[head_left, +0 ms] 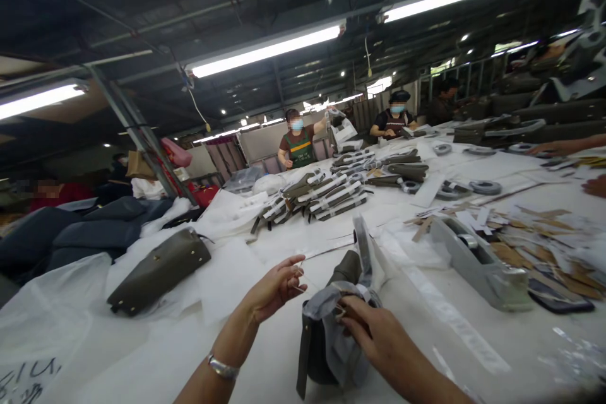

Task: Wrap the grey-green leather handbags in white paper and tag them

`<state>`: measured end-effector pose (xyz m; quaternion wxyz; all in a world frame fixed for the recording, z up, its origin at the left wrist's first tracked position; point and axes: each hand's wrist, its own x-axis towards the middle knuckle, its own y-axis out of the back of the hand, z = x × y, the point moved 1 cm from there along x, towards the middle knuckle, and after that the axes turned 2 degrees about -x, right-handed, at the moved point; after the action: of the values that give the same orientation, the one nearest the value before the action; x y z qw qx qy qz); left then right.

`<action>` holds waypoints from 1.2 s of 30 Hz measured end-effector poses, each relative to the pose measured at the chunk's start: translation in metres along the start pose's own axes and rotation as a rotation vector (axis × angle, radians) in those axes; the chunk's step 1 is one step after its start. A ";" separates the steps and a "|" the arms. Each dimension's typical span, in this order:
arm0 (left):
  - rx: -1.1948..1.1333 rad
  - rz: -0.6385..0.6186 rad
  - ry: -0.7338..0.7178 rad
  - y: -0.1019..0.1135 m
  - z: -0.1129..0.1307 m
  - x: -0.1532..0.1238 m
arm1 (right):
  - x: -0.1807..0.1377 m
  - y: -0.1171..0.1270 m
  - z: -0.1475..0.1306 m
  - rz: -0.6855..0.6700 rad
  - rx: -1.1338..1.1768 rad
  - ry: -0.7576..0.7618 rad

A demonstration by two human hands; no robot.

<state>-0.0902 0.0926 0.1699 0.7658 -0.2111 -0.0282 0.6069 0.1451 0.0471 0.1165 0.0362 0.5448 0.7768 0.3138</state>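
Note:
An olive-grey handbag (pixel 318 344) stands on the table just in front of me. Its handle (pixel 362 246) is wrapped in pale film, and grey-white wrapping covers part of the bag's top and side. My right hand (pixel 367 328) is closed at the top of the bag, its fingertips pinching at the wrapping, with a bit of thin string by them. Left of the bag my left hand (pixel 279 287) is raised, fingers bent and the index finger stretched out. A fine pale string seems to run between its fingertips. That wrist wears a silver bracelet (pixel 223 367).
Another olive bag (pixel 161 271) lies at the left. Wrapped bags (pixel 326 192) are piled mid-table. To the right are a grey tape dispenser (pixel 478 265), a dark phone (pixel 558 297) and paper scraps (pixel 534 233). Masked co-workers (pixel 300 145) work across the table; another person's hand reaches in at right.

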 end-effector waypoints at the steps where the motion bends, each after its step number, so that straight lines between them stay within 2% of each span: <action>1: -0.028 0.001 -0.001 0.001 0.001 -0.004 | -0.004 0.003 -0.001 0.005 -0.016 -0.007; 6: -0.116 0.000 -0.019 0.000 0.004 -0.024 | -0.020 0.018 -0.007 0.088 -0.089 -0.021; 10: -0.004 -0.023 -0.027 -0.005 0.000 -0.028 | -0.022 0.023 -0.016 0.220 0.083 -0.002; 15: 0.136 -0.047 -0.142 -0.016 -0.006 -0.022 | -0.002 0.019 -0.028 0.273 0.333 0.012; 18: 0.191 -0.123 -0.203 -0.026 -0.002 -0.023 | 0.013 0.020 -0.037 0.258 0.341 -0.021; 22: 0.288 -0.212 -0.260 -0.045 0.009 -0.033 | 0.028 0.025 -0.051 0.141 0.222 -0.020; 24: 0.397 -0.215 -0.302 -0.055 0.013 -0.040 | 0.033 0.026 -0.054 0.106 0.156 -0.013; 27: 0.686 -0.148 -0.417 -0.067 0.012 -0.048 | 0.036 0.025 -0.055 0.112 0.148 -0.028; 30: 0.958 -0.027 -0.571 -0.073 0.001 -0.050 | 0.035 0.020 -0.056 0.140 0.207 -0.059; 32: 0.993 0.059 -0.612 -0.074 -0.008 -0.048 | 0.033 0.018 -0.055 0.189 0.245 -0.055; 36: 0.856 0.193 -0.553 -0.074 -0.018 -0.044 | 0.026 0.016 -0.049 0.274 0.240 0.013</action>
<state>-0.0281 0.0332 0.1890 0.6880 0.2874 0.0409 0.6651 0.1285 0.0512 0.1717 -0.0769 0.6438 0.7275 0.2245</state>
